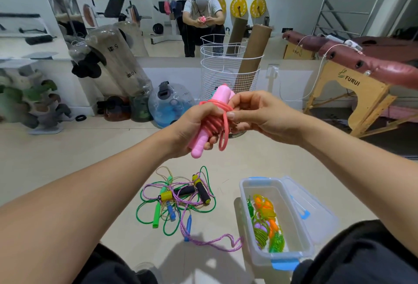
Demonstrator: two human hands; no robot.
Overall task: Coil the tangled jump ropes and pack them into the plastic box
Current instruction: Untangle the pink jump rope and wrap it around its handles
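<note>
My left hand (192, 129) grips the pink jump rope (209, 123) by its two pink handles, with the cord wound around them in several turns. My right hand (260, 112) pinches the cord near the top of the handles; a loose loop hangs below. On the floor beneath lies a tangled pile of jump ropes (178, 200) with green, purple and tan cords and black, yellow, green and blue handles. To its right stands the open clear plastic box (245, 195) with blue clips, holding coiled ropes (267, 222) in orange, green and purple.
The box lid (316, 213) leans open on the right side. A white wire basket (228, 75) with cardboard tubes stands ahead, water jugs (169, 103) to its left, a folding massage table (352, 66) at right. A wall mirror reflects me. My knees frame the bottom edge.
</note>
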